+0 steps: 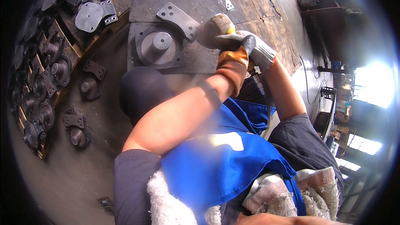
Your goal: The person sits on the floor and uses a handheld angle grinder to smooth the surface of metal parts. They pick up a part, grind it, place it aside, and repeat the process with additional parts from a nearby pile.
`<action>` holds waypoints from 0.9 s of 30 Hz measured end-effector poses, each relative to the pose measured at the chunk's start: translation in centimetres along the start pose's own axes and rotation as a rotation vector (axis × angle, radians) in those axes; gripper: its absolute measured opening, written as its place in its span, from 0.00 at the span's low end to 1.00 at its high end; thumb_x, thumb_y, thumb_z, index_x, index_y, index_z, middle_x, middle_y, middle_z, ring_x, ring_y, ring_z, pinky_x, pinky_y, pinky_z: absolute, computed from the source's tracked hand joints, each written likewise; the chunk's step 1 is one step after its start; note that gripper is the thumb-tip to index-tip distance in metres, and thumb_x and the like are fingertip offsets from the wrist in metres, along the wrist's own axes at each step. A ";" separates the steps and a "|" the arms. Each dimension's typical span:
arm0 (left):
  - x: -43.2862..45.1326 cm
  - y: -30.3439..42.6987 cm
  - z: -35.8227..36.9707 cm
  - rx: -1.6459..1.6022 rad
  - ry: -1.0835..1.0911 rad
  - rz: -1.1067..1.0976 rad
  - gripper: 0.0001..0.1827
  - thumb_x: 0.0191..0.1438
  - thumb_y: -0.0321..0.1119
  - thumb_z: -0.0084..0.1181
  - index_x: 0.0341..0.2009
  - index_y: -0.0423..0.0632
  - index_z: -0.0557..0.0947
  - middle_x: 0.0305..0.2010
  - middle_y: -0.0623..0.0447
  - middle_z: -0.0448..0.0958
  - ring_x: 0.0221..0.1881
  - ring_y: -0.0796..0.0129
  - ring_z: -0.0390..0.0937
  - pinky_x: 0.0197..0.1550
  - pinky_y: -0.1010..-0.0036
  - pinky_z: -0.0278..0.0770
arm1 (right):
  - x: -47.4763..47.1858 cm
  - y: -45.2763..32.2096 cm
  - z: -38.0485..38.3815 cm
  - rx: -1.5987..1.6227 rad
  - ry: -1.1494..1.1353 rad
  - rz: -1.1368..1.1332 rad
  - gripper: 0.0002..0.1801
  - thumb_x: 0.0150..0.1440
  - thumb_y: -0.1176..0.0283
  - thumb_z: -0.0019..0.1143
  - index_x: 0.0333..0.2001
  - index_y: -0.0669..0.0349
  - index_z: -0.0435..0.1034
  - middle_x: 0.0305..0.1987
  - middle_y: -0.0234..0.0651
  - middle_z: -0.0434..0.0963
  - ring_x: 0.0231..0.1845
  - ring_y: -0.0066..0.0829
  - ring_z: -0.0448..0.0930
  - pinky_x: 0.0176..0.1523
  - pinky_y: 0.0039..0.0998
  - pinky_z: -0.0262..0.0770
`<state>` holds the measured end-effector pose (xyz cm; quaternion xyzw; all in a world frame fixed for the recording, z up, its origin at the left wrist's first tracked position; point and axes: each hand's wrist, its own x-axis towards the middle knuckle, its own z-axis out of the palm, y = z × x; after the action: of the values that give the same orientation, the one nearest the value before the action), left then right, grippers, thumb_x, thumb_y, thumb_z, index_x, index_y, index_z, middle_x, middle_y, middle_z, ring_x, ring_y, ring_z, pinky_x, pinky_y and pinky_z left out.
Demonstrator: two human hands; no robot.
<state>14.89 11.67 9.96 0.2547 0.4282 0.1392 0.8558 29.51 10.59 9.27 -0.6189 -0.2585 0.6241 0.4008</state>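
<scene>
My left hand [234, 57], in an orange-brown glove with a dark fingertip, crosses to the right and grips a hand-held power grinder [219, 24]. My right hand [257, 48], in a pale knitted glove, wraps the same grinder from the other side. An air hose [268, 112] with a metal fitting runs down from the tool. The grinder's head is blurred and sits at the right end of a curved steel plate with several holes [178, 20]. That plate lies against a round steel flange with a central shaft [162, 40], on a dark metal work surface [200, 59].
Similar flanged parts crowd a wooden pallet [76, 50] at left, and several more, such as one flange [89, 89], lie on the floor. Loose plates [225, 0] rest on worn wooden boards [256, 3] at upper right. A dark rounded object [143, 90] stands beside my left forearm.
</scene>
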 end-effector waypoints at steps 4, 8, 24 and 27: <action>-0.3 0.6 -0.7 0.103 0.070 0.243 0.38 0.50 0.62 0.62 0.51 0.39 0.78 0.46 0.44 0.81 0.43 0.58 0.81 0.45 0.69 0.78 | 1.1 0.9 -0.1 -0.045 -0.054 -0.026 0.16 0.61 0.69 0.55 0.53 0.61 0.74 0.49 0.35 0.80 0.48 0.25 0.79 0.53 0.28 0.77; 0.1 0.8 -0.6 0.183 0.098 0.084 0.39 0.49 0.63 0.61 0.51 0.39 0.79 0.45 0.43 0.81 0.43 0.58 0.81 0.45 0.69 0.77 | 1.2 1.7 -0.5 -0.062 -0.062 -0.072 0.18 0.62 0.69 0.54 0.55 0.64 0.73 0.50 0.34 0.79 0.48 0.24 0.78 0.55 0.26 0.75; 2.7 -1.7 -0.2 0.269 -0.007 0.016 0.32 0.58 0.64 0.50 0.47 0.45 0.80 0.37 0.51 0.82 0.38 0.69 0.80 0.40 0.75 0.79 | -1.3 0.4 2.2 -0.176 0.190 0.005 0.16 0.60 0.64 0.59 0.46 0.64 0.76 0.39 0.32 0.80 0.37 0.23 0.80 0.42 0.25 0.79; 1.8 -1.4 0.4 0.230 0.103 -0.058 0.44 0.46 0.66 0.61 0.53 0.38 0.76 0.46 0.42 0.81 0.46 0.57 0.81 0.45 0.69 0.79 | -0.1 0.9 1.7 -0.107 0.114 -0.057 0.15 0.62 0.68 0.57 0.48 0.65 0.75 0.42 0.33 0.80 0.41 0.24 0.80 0.46 0.25 0.78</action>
<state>16.25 11.22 8.20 0.3313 0.4918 0.0769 0.8015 27.68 10.31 8.82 -0.6662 -0.2859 0.5615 0.3989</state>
